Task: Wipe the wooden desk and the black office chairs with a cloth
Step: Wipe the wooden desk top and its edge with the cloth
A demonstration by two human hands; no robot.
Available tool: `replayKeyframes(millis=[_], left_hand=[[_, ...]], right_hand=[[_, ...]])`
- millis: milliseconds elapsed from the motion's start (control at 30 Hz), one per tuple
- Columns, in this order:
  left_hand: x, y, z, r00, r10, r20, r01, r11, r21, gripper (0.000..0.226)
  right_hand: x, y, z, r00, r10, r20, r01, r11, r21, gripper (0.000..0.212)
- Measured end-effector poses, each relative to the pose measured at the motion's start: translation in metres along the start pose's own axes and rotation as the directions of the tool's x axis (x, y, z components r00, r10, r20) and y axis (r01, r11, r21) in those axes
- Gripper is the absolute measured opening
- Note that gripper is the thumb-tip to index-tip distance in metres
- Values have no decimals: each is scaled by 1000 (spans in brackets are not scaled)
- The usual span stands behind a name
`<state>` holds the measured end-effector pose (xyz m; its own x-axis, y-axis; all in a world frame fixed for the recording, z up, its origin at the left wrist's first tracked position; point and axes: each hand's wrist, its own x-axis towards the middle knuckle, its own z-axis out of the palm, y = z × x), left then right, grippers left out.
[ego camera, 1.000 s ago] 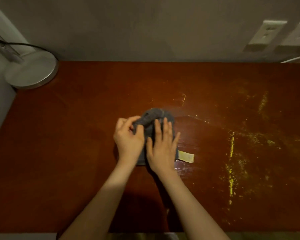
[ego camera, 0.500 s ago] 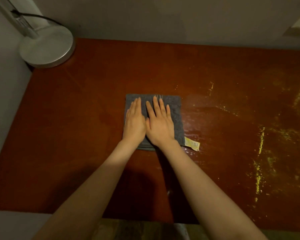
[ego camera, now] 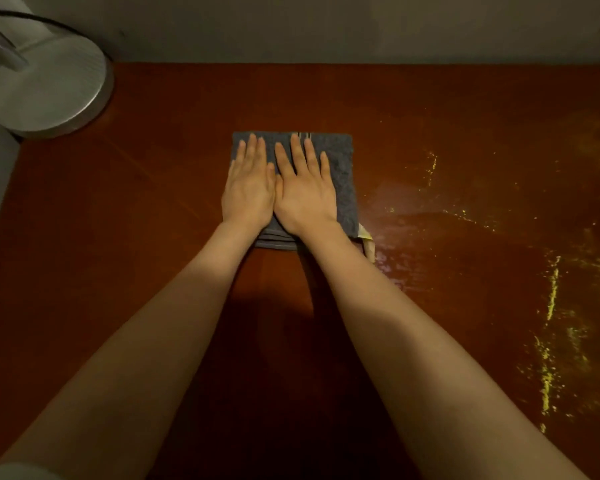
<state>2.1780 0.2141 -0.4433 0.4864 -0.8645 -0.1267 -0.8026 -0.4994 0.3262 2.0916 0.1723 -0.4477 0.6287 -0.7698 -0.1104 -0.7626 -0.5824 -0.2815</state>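
Grey cloth folded square, flat on reddish wooden desk, mid-desk.

lamp base blocks far-left desk corner, wall behind, open desk beside cloth

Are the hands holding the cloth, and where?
Not gripped. Both the left hand and right hand press flat on top of the folded cloth, fingers straight.
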Motion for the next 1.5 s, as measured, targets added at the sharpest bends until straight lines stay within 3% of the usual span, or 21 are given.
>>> replayKeyframes(millis=[400, 767, 1000, 1233, 1367, 1500], left_hand=[[10, 38, 11, 998, -61, -26, 62, 997, 50, 51], [24, 216, 76, 974, 222, 39, -224, 973, 57, 52], [10, 284, 91, 920, 343, 191, -344, 938, -26, 53], [-3, 278, 75, 957, 222, 186, -190, 966, -178, 55], [-4, 295, 66, 996, -12, 92, 45, 931, -362, 59], [16, 301, 58, 932, -290, 219, 358, 832, -423, 60]], right_hand=[[5, 37, -10, 999, -34, -41, 35, 999, 32, 50], [-43, 210, -57, 955, 267, -131, -266, 964, 21, 50], [-77, 268, -71, 896, 412, -163, -417, 909, 4, 51], [-78, 264, -74, 903, 400, -154, -395, 916, 64, 52], [-83, 266, -80, 900, 396, -181, -350, 906, 238, 51], [-85, 272, -83, 915, 368, -165, -311, 905, 290, 52]])
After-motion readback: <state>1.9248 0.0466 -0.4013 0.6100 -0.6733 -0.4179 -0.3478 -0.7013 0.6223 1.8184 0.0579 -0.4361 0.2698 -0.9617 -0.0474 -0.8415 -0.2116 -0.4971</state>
